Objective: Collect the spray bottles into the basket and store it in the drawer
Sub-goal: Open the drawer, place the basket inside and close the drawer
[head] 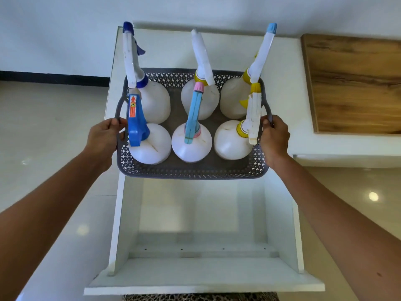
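Observation:
A grey perforated basket (191,170) holds several white spray bottles standing upright in two rows. The near-left bottle (152,146) has a blue trigger head, the near-middle bottle (192,146) a light-blue and pink head, and the near-right bottle (232,142) a white and yellow head. My left hand (104,137) grips the basket's left handle and my right hand (274,140) grips its right handle. The basket is held at the near edge of the white counter (280,61), above the open white drawer (195,213), whose inside holds nothing.
A wooden panel (355,83) lies on the counter to the right. The drawer's front panel (204,285) juts toward me at the bottom. Glossy tiled floor (47,137) spreads on both sides, and a white wall with a dark skirting runs behind.

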Available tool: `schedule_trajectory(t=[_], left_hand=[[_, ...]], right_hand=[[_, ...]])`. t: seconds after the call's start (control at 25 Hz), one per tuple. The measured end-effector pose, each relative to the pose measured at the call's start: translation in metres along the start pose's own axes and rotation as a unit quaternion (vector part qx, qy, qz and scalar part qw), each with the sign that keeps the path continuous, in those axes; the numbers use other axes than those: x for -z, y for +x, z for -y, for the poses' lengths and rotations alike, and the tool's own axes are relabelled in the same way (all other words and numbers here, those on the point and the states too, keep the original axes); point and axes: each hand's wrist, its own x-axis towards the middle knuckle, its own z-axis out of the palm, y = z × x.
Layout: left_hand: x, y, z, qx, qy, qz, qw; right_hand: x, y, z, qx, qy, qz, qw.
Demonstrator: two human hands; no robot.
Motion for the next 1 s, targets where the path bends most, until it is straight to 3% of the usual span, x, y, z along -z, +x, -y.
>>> schedule_trajectory(t=[0.28,0.48,1.0], left_hand=[[0.016,-0.102,0.052,0.02,-0.019,0.022,0.999],[0.019,-0.148,0.106,0.077,-0.019,0.038,0.996],[-0.025,-0.108,0.208,0.127,0.062,0.081,0.987]], right_hand=[[0.062,-0.096,-0.049,-0.036,0.012,-0.011,0.999],[0.085,-0.148,-0.098,-0.079,0.014,-0.002,0.997],[0.045,-0.122,-0.191,-0.23,0.066,0.027,0.97]])
